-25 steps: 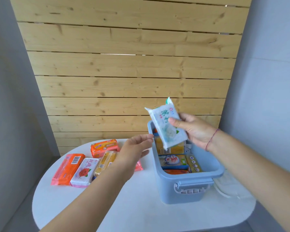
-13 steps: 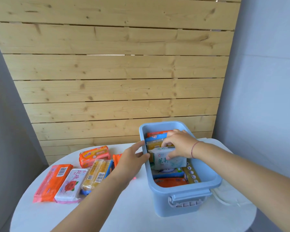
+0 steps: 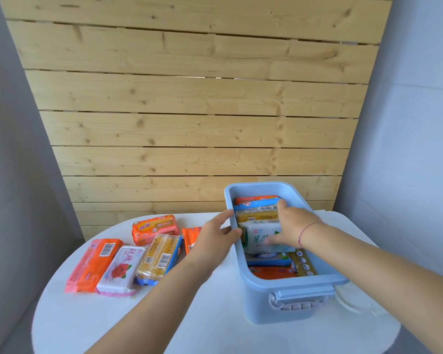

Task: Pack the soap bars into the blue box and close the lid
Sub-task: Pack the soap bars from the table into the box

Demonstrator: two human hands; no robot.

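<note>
The blue box (image 3: 289, 286) stands open on the right half of the white table (image 3: 184, 320), with several soap bars packed on edge inside. My right hand (image 3: 290, 226) is inside the box, fingers closed on a white soap bar (image 3: 260, 236) with green lettering that lies on top of the others. My left hand (image 3: 215, 236) rests against the box's left rim, thumb over the edge, holding no soap. Left of the box lie an orange bar (image 3: 94, 264), a white rose-print bar (image 3: 120, 270), a yellow bar (image 3: 160, 258), another orange bar (image 3: 154, 228) and a partly hidden orange one (image 3: 191, 237).
A white lid (image 3: 353, 300) lies on the table behind the box's right side, mostly hidden. A wooden plank wall (image 3: 189, 111) rises right behind the table. Grey walls close in on both sides.
My right hand brought the white soap bar down from above the box into it. My left hand moved right onto the box's left rim. The camera tilted down slightly.
</note>
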